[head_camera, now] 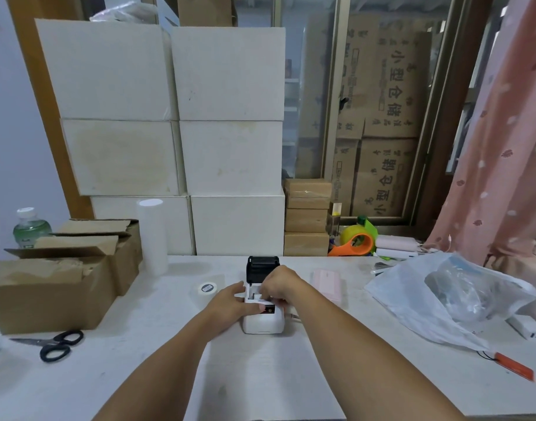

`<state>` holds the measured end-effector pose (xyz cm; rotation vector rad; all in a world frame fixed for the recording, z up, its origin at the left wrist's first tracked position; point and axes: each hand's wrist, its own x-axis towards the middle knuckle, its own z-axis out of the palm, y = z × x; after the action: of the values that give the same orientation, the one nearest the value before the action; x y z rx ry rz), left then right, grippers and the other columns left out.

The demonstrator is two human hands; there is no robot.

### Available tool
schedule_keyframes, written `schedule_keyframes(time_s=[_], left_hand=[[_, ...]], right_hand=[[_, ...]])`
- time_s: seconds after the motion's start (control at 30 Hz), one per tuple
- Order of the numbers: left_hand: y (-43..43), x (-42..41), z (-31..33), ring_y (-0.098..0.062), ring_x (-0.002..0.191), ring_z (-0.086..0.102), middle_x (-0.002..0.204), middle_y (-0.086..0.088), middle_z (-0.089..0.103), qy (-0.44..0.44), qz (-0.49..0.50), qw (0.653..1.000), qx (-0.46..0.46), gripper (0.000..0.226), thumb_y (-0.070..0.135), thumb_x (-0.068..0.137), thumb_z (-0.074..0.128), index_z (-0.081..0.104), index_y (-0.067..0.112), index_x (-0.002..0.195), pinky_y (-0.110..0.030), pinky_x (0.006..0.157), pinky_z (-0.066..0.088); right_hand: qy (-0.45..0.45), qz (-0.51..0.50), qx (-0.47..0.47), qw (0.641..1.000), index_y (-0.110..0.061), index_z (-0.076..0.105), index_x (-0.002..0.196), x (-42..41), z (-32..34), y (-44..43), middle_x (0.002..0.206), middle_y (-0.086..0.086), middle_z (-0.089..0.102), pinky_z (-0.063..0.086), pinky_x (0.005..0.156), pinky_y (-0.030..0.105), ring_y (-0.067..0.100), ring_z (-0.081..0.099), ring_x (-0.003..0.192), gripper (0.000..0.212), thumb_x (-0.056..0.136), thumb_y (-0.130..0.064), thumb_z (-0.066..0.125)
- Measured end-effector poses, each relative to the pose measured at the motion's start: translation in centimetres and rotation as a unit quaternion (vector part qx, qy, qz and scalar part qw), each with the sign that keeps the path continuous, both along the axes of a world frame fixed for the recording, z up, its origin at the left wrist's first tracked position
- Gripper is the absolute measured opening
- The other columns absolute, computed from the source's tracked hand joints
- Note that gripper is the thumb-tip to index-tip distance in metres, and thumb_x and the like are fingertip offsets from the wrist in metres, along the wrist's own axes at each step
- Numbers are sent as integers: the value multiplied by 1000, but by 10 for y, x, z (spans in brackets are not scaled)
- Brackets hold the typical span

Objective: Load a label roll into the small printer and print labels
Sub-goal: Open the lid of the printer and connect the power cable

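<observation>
A small white printer [263,325] stands at the middle of the table with its black lid [262,266] tilted up and back. My left hand [231,302] lies against the printer's left side, thumb across its top front. My right hand [279,285] reaches down into the open paper bay with fingers curled; what they hold is hidden. A white label roll [208,288] lies flat on the table to the left of the printer, apart from both hands.
Open cardboard boxes [57,287] and black scissors [55,344] lie at the left. A tall white roll [151,235] stands behind them. A pink pad [327,284], plastic bag [449,296], tape dispenser [356,241] and orange tag [514,366] are at the right.
</observation>
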<state>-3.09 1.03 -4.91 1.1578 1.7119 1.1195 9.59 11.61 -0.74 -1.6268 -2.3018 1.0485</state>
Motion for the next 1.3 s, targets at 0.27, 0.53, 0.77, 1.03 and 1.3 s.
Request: schedule_keyframes(time_s=[0.27,0.53,0.77,1.03,1.3], left_hand=[[-4,3,1,5,97,70,98,23,76,15,-5,1000,22,40,20,83,90,61,45,96,-18,92,53],[-10,8,7,2,88,74,70,38,73,6,-5,1000,23,39,13,90,83,58,43,94,-4,61,48],[-10,9,5,13,70,74,75,32,78,-19,-5,1000,16,33,8,91,81,64,35,96,-4,57,50],[-9,11,0,-11,95,81,100,13,85,-33,9,999,7,33,17,86,86,76,22,117,-30,82,59],[-10,21,2,-7,86,73,68,30,76,-47,30,998,21,30,11,89,83,66,35,96,-24,71,54]], right_hand=[[71,22,17,997,-18,81,94,8,-2,0,88,0,69,51,66,29,24,65,83,26,89,1,64],[176,28,35,983,-16,80,112,21,-8,2,108,3,75,58,80,33,18,67,84,25,90,-5,77],[252,3,44,967,-21,72,130,49,8,4,112,2,68,50,86,31,21,64,104,36,94,-17,74],[236,-73,80,966,-27,71,123,115,-7,19,104,4,64,58,76,33,21,63,88,27,101,-14,63],[11,-180,215,960,-24,58,118,168,-26,19,113,2,70,49,72,32,23,60,93,24,95,-22,66]])
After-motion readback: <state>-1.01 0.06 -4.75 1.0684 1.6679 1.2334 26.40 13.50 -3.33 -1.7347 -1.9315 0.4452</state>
